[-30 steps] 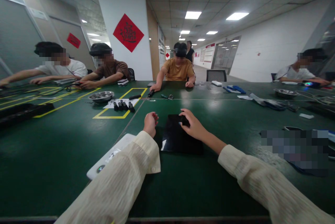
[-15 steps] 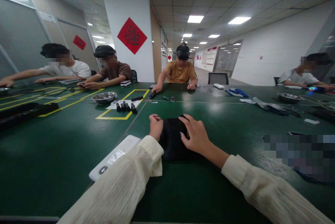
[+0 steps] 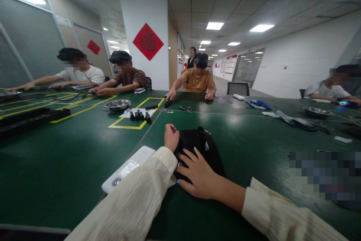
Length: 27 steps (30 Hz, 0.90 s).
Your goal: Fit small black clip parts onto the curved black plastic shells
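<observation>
A black bag point(image 3: 213, 154) with a strap loop and a small zipper pull lies on the green table in front of me. My left hand point(image 3: 171, 138) is closed at the bag's left edge, its fingers curled in and partly hidden. Across the bag's near left part, my right hand point(image 3: 199, 175) rests with its fingers spread, pointing toward my left wrist. Beside my left forearm is a white flat box-like device point(image 3: 128, 169) with a label and a round dark spot.
On the green table point(image 3: 70, 165), several black cylindrical parts point(image 3: 140, 116) stand by a metal bowl point(image 3: 117, 105). Pliers point(image 3: 185, 109) lie beyond the bag. Gloves point(image 3: 296, 120) and another bowl point(image 3: 318, 111) are to the right. Co-workers sit around the table.
My right hand has moved from the bag's right side down and left, flattening across it. The bag's strap and zipper pull now show. A standing person has appeared at the back.
</observation>
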Available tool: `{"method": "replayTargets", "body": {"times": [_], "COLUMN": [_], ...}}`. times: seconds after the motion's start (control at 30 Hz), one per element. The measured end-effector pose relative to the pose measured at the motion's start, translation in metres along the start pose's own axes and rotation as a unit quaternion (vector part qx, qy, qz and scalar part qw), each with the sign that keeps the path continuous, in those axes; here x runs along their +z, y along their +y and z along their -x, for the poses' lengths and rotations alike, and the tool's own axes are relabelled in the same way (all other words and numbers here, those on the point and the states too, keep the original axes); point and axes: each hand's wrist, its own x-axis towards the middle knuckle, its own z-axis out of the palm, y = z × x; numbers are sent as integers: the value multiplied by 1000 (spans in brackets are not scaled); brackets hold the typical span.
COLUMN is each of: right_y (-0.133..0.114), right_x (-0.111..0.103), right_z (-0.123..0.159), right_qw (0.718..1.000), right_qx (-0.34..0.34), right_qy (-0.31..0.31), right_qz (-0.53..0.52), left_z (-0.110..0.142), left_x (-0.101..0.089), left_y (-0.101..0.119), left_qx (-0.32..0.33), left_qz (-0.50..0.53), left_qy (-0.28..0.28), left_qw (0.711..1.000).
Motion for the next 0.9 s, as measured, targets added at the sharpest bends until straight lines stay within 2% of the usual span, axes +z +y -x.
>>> {"method": "replayTargets", "body": {"times": [0.17,0.37,0.9], "right_y": [-2,-3,-9], "right_x": [-1,3,5], "right_z": [1,0,-11], "right_qw": [999,998,995], "right_qx": [40,65,97], "right_qy": [-11,4,-17], "right_qz": [-5,10,25], "left_z": [-1,2,10], "left_x": [0,3,10], "left_y": [-5,-2,3], "left_qx": [-26,-28,-1], "left_qz": [9,20,-17], "left_qy": [22,-4,-59], "left_qw": [999,999,998]}}
